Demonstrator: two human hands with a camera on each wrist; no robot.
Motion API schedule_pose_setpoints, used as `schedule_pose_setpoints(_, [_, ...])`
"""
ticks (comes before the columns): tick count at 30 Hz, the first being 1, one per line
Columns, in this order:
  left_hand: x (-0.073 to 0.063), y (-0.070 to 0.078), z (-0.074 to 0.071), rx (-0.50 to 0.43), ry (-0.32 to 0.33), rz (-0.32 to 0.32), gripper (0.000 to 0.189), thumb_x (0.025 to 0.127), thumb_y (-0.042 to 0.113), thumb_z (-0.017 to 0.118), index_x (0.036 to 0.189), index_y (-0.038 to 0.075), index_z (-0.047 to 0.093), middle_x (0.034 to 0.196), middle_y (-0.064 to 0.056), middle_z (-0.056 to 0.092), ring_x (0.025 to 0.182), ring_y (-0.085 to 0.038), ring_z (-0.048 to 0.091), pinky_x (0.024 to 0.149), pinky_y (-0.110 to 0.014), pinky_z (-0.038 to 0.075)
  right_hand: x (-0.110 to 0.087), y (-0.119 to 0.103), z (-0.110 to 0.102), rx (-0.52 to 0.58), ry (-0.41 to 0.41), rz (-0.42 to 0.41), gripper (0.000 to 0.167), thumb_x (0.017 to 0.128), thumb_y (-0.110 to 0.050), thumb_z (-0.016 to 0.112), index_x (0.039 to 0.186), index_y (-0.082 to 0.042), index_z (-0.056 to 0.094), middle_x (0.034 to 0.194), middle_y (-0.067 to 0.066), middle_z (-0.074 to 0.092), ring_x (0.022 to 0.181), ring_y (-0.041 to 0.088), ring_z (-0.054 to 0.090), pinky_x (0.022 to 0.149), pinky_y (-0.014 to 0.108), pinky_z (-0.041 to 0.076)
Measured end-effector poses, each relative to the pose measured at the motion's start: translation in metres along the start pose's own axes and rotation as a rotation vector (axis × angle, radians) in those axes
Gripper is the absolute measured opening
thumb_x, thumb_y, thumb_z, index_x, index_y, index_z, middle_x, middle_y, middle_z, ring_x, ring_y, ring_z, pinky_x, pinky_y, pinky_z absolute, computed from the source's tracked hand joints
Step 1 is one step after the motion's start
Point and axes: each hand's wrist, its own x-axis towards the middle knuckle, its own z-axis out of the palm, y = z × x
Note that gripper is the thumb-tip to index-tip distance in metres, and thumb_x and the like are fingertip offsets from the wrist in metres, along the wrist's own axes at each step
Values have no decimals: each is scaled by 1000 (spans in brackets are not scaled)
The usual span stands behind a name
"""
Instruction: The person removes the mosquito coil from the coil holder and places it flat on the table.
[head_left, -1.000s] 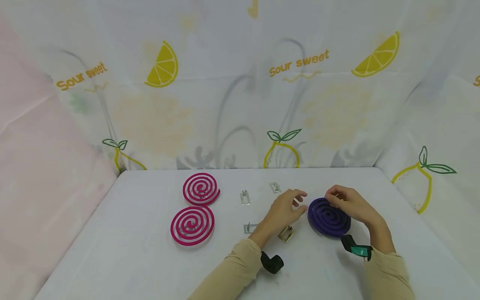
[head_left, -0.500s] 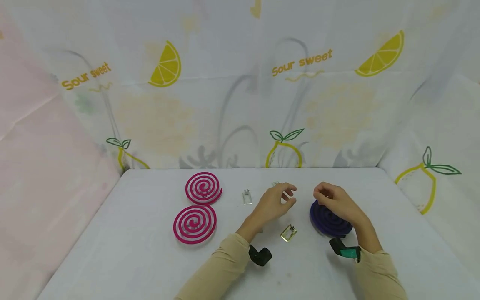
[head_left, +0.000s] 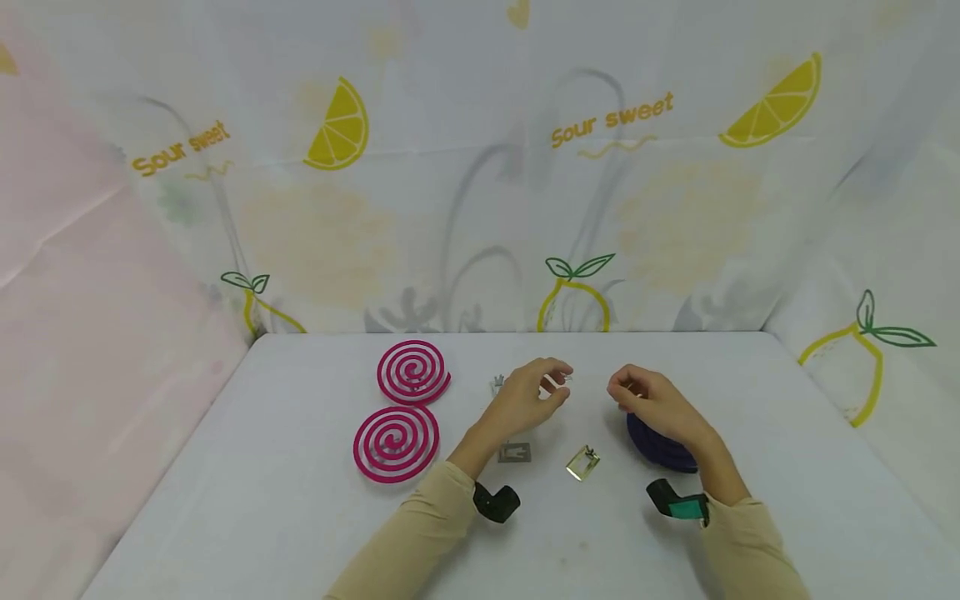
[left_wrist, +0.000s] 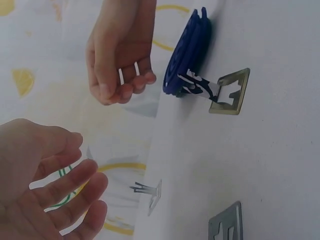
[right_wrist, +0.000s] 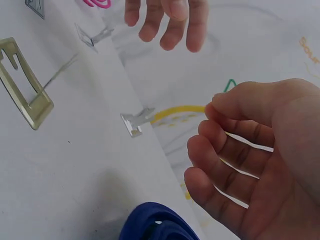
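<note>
My left hand (head_left: 525, 402) hovers over the middle of the table, fingers loosely bent, holding nothing. To its right my right hand (head_left: 658, 405) hangs above the far edge of a dark blue mosquito coil (head_left: 660, 450), thumb tip close to the index finger. Nothing shows between them in the right wrist view. Below and between the hands lies a gold coil stand (left_wrist: 244, 91), its prong bent upward. A grey metal stand (head_left: 514, 452) lies flat beneath the left forearm. Farther back is a small silver stand (right_wrist: 132, 125); another (head_left: 497, 384) is partly hidden behind the left hand.
Two pink mosquito coils (head_left: 412, 372) lie at the left of the white table (head_left: 262, 500), one nearer the front. A printed fabric backdrop (head_left: 420, 217) rises along the table's back edge, with more cloth at both sides.
Both hands have moved left. The right hand has come off the blue coil, which stays on the table. The gold and grey stands have come into fuller view.
</note>
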Motion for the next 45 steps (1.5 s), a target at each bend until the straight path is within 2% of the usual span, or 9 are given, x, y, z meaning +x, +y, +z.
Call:
schedule_pose_setpoints(3, [-4, -1, -7, -3, -9, 7, 29, 90, 12, 61, 119, 8, 60, 108, -10, 66, 91, -20, 65, 80, -35, 54, 2, -4, 6, 23, 10, -10, 21, 97, -17, 53, 103, 3, 57, 91, 18, 59, 76, 19, 60, 65, 24, 49])
schedule_pose_setpoints(7, [-9, -4, -17, 14, 0, -2, 29, 90, 13, 62, 119, 10, 61, 106, -10, 66, 91, -19, 65, 78, -32, 53, 6, -10, 15, 45, 0, -50, 20, 96, -16, 55, 107, 1, 55, 94, 19, 59, 77, 20, 60, 65, 23, 50])
schedule_pose_setpoints(11, [-12, -11, -24, 29, 11, -5, 28, 90, 12, 62, 118, 8, 61, 106, -9, 66, 90, -18, 66, 81, -33, 53, 9, -11, 22, 39, -6, -77, 24, 94, -16, 57, 111, 0, 53, 97, 15, 62, 81, 24, 62, 66, 23, 50])
schedule_pose_setpoints(14, [-14, -14, -28, 36, 12, 3, 27, 91, 13, 61, 117, 7, 61, 106, -10, 66, 91, -18, 65, 82, -34, 53, 11, -10, 27, 34, 13, -84, 25, 94, -16, 58, 112, 0, 53, 98, 12, 62, 83, 22, 62, 66, 22, 50])
schedule_pose_setpoints(21, [-19, -20, -43, -15, -1, 6, 28, 91, 12, 60, 118, 6, 60, 108, -15, 64, 93, -22, 65, 85, -41, 52, 15, -12, 40, 30, 22, -103, 28, 93, -18, 59, 117, -6, 51, 100, 10, 62, 89, 15, 61, 70, 23, 50])
schedule_pose_setpoints(29, [-31, -32, -62, 13, 19, 0, 27, 91, 13, 61, 117, 9, 60, 105, -8, 65, 92, -18, 64, 84, -39, 52, 17, -18, 52, 66, 4, -113, 28, 93, -15, 59, 119, -8, 50, 100, 11, 62, 89, 17, 61, 71, 23, 50])
schedule_pose_setpoints(38, [-44, -38, -89, 29, 27, -45, 29, 90, 14, 63, 119, 9, 60, 111, -3, 64, 96, -16, 63, 87, -38, 52, 18, -28, 65, 79, -18, -102, 30, 93, -16, 59, 121, -11, 49, 101, 9, 61, 88, 17, 60, 71, 24, 49])
schedule_pose_setpoints(45, [-57, -51, -111, 91, 6, -11, 27, 91, 14, 62, 117, 13, 61, 107, -4, 65, 93, -12, 63, 82, -30, 52, 17, -39, 74, 98, -45, -105, 31, 93, -19, 59, 122, -13, 49, 103, 8, 59, 88, 16, 60, 70, 25, 50])
